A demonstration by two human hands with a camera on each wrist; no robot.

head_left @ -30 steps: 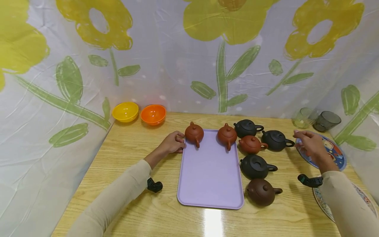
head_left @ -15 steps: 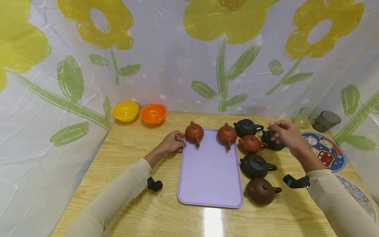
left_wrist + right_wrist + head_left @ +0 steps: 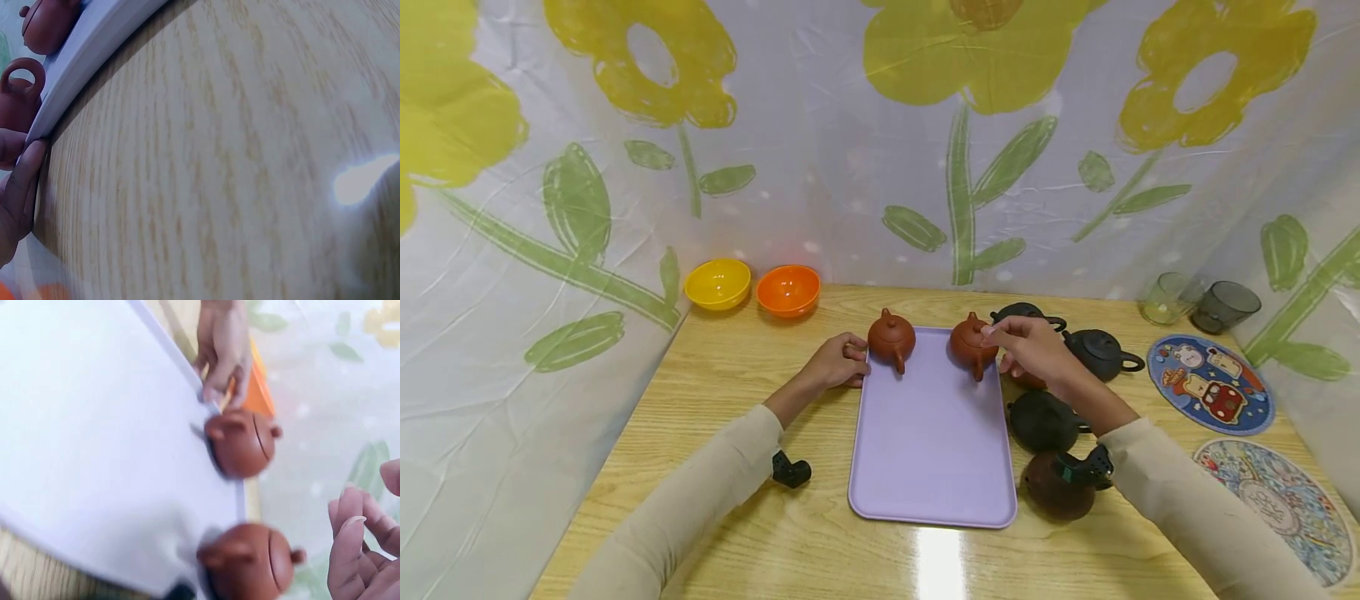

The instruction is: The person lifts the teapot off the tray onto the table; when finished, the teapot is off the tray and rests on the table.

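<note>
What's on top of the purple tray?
A reddish-brown left teapot and a matching right teapot, both at the far end of the tray. Right hand partly hides the right teapot in head view. Surface under both can't be seen.

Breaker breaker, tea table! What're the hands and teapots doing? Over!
Left hand pinches edge of purple tray. Right hand empty, near right-hand red teapot on tray. Possible snag: black teapot beside tray's right edge.
</note>
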